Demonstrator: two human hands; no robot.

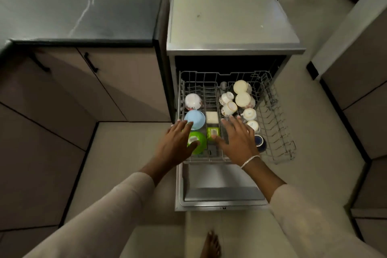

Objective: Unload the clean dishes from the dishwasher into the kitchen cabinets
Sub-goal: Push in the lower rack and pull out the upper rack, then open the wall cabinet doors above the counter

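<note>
Kitchen corner, head view: dark counter (83,10) over shut cabinets (129,84) at left. At right, dishwasher (230,19) w/ door (222,184) lying open and rack (279,132) out over it.

Hands: I see left hand (178,144) and right hand (236,142) spread flat, fingers apart, over the rack's near edge. Neither holds anything. Whether the left hand touches the bowls under it, I cannot tell.

Load:
- Rack's left edge, near to far: green bowl (201,137), blue bowl (195,118), white patterned bowl (192,101), all upside down.
- Centre: green tub (212,131), white tub (212,117).
- Right of centre: patterned teacups (230,109), cream bowls (240,87) toward the far edge, white mugs (250,114), dark blue cup (260,142).
- Right edge: bare tines.

Handling (my est.): coloured bowls look like light, stiff plastic, poss. wet and slick. Take each by the rim, thumb underneath. Teacups are prob. ceramic, fragile. Take one at a time by body or handle.

Obstructions: cups sit packed close, so lifting one may knock its neighbour. The open door keeps me back from the rack. Cabinets need a free hand to open. Bare foot (211,245) stands just short of the door's front edge.
</note>
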